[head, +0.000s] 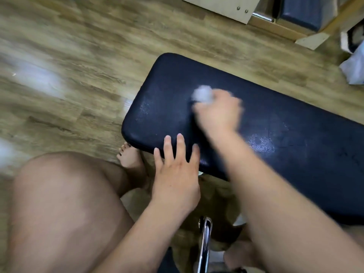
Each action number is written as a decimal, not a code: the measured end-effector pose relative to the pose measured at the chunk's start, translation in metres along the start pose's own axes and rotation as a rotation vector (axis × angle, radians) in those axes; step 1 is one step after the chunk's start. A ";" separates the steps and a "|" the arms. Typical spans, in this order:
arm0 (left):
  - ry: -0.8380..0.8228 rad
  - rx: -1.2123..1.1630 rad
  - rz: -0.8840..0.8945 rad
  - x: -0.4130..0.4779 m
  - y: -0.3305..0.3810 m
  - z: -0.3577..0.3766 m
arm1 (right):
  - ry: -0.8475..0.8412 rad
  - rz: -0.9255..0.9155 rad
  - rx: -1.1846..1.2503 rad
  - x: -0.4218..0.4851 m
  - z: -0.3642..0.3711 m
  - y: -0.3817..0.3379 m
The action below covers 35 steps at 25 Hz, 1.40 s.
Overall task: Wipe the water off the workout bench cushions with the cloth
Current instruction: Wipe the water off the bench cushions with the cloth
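Head view, left hand [175, 174] on cushion [173, 91] edge

Looks like a home workout room I'm in. Black padded bench [275, 125] right here, wood-plank floor [69, 56] under my bare foot [130, 158], another dark pad [301, 14] beyond.

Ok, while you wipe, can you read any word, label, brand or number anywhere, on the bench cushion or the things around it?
No readable text in view.
bench cushion: plain dark surface, no print shows.
cloth in the right hand: white, motion-blurred, no marks visible.
black-and-white object at the right edge: too blurred to tell whether it bears any text.
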<state>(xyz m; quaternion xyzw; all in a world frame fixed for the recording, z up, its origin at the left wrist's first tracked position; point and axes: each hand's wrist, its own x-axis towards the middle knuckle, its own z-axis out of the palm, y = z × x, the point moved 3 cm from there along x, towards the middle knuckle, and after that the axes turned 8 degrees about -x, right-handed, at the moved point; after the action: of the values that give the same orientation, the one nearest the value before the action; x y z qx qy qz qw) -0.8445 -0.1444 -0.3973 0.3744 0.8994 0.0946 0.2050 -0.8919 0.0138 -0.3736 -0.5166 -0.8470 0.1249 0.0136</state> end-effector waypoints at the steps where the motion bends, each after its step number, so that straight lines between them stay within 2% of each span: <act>1: -0.054 0.090 -0.014 -0.001 -0.001 -0.001 | -0.111 -0.172 0.000 -0.027 0.016 -0.056; 2: -0.078 0.218 -0.066 -0.002 -0.003 -0.003 | -0.230 -0.349 -0.027 -0.049 0.027 -0.099; 3: 0.003 0.304 -0.092 -0.002 -0.002 -0.011 | -0.285 -0.481 -0.030 -0.062 0.034 -0.125; 4: 0.019 0.216 -0.004 -0.005 -0.001 -0.012 | -0.289 -0.519 -0.018 -0.060 0.034 -0.125; 5: -0.019 0.089 0.035 -0.006 -0.001 -0.006 | -0.248 -0.483 0.007 -0.049 0.028 -0.109; 8: 0.063 -0.026 0.045 -0.007 0.004 -0.008 | -0.018 -0.159 -0.034 0.030 -0.009 0.024; 11: 0.052 -0.060 0.052 -0.008 0.006 -0.012 | 0.058 0.237 -0.225 0.091 -0.063 0.171; 13: 0.038 -0.030 0.063 -0.006 0.006 -0.013 | 0.096 0.285 -0.276 0.097 -0.075 0.179; 15: 0.026 -0.009 0.061 -0.005 0.006 -0.015 | 0.164 0.165 -0.190 0.085 -0.051 0.109; 17: 0.020 -0.022 0.061 -0.003 0.005 -0.017 | 0.160 -0.054 -0.149 0.067 -0.016 0.009; 18: 0.012 -0.035 0.056 -0.001 0.003 -0.019 | 0.112 -0.221 -0.153 0.048 0.004 -0.040; 20: -0.004 -0.056 0.051 0.001 -0.002 -0.022 | -0.085 -0.629 -0.236 -0.013 0.036 -0.114; 22: 0.005 -0.079 0.049 0.003 -0.005 -0.020 | -0.230 -1.043 -0.313 -0.056 0.042 -0.145; 23: 0.026 -0.102 0.051 0.002 -0.006 -0.019 | -0.247 -1.124 -0.333 -0.047 0.039 -0.146; 25: 0.048 -0.126 0.047 0.003 -0.008 -0.017 | -0.142 -1.023 -0.338 0.011 0.027 -0.142; 28: 0.080 -0.120 0.061 0.000 -0.009 -0.013 | 0.001 -0.576 -0.407 0.115 -0.002 -0.119; 29: 0.082 -0.119 0.053 0.000 -0.009 -0.013 | 0.023 -0.507 -0.390 0.124 -0.004 -0.114; 30: 0.085 -0.124 0.043 0.000 -0.008 -0.013 | 0.035 -0.532 -0.376 0.114 -0.001 -0.113; 32: 0.110 -0.133 0.035 0.001 -0.003 -0.009 | -0.002 -0.775 -0.323 0.056 0.015 -0.117; 33: 0.119 -0.138 0.055 0.001 0.002 -0.006 | -0.078 -0.955 -0.312 0.015 0.024 -0.115; 35: 0.091 -0.130 0.116 -0.002 0.015 0.005 | -0.346 -1.340 -0.283 -0.062 0.029 -0.105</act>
<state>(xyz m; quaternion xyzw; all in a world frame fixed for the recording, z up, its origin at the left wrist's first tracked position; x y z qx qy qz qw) -0.8313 -0.1354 -0.3959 0.4071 0.8765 0.1814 0.1821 -0.9589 -0.0922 -0.3715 0.1467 -0.9808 0.0585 -0.1145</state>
